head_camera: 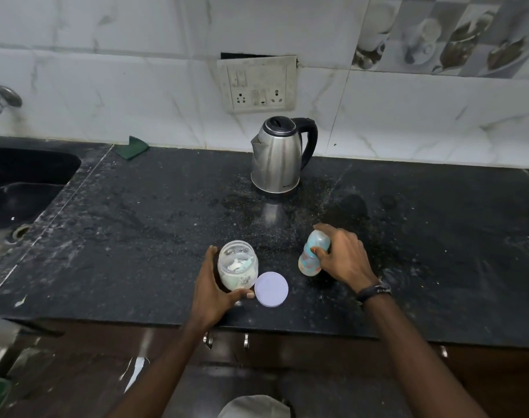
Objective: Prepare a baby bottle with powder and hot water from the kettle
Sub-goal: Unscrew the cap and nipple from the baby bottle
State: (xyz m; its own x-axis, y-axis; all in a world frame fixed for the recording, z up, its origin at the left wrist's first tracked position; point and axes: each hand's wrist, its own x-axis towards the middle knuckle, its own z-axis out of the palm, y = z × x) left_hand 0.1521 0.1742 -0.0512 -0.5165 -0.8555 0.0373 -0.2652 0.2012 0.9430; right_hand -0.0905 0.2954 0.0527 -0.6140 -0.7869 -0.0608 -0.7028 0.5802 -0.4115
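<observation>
Bench [136,236]: black stone, speckled.
Kettle [276,156]: upright near back edge.
Jar [237,269]: open, near front edge, left hand [211,289] fingers wrapped around it.
Baby bottle [313,253]: tilted, right hand [344,256] fingers gripping it.
Lid [271,289]: flat, touching jar.

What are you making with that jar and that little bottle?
A person is getting a baby bottle ready on the dark counter. The left hand holds an open jar with white powder inside; its round lid lies flat on the counter beside it. The right hand grips the baby bottle, which is still closed on top. The steel kettle stands farther back by the wall, untouched, lid shut. No water is being poured yet.
</observation>
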